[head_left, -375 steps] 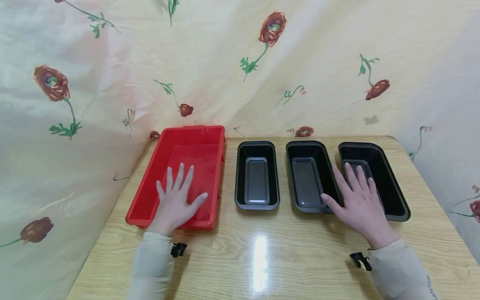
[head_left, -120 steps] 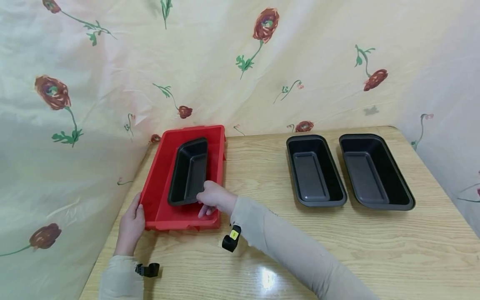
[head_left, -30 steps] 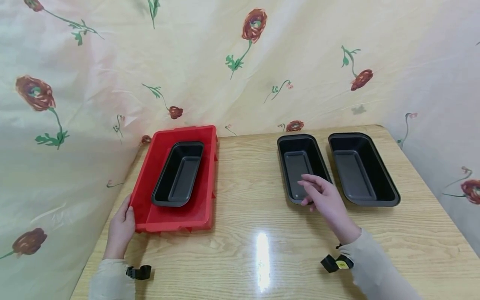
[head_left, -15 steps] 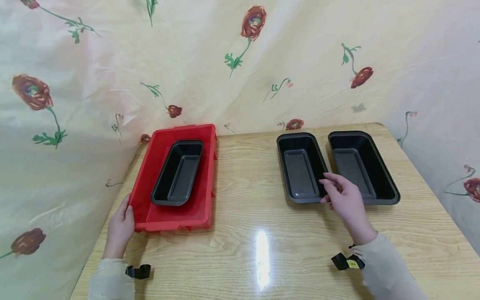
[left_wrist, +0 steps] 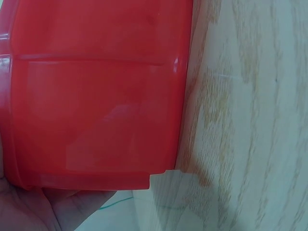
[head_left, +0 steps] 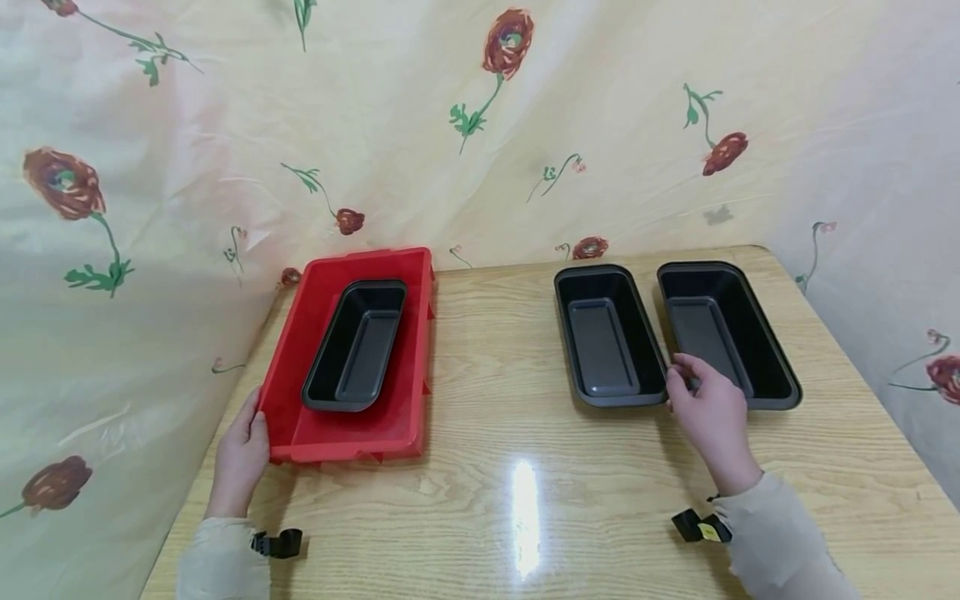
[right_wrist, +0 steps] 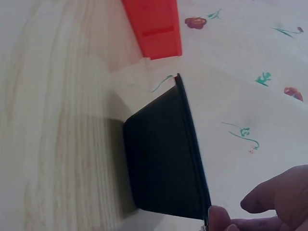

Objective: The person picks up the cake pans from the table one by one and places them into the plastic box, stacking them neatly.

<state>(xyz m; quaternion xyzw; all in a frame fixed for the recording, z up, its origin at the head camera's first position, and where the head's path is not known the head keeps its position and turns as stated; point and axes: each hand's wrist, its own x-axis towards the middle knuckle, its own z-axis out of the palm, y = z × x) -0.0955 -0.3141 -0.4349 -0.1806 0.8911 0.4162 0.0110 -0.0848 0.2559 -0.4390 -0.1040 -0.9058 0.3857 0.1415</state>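
Observation:
My left hand [head_left: 238,458] holds the left rim of a red plastic tray [head_left: 407,442] near its front corner; in the left wrist view part of the hand lies behind the rim. A small black loaf pan [head_left: 367,350] sits inside the tray. On the right, my right hand [head_left: 712,408] is at the near right corner of the middle black loaf pan [head_left: 603,346]. In the right wrist view one fingertip touches this pan's rim, and another finger [right_wrist: 264,195] stands apart from it. The hand overlaps the left edge of the larger right-hand loaf pan [head_left: 708,325].
All this stands on a light wooden table [head_left: 480,500]. A floral cloth [head_left: 420,125] hangs behind it and along both sides. Each wrist wears a small black camera, such as the left one [head_left: 281,543].
The small loaf pan has gone from the table into the red tray. My right hand has since moved back right, lately reaching the middle pan's near right corner. My left hand keeps its hold.

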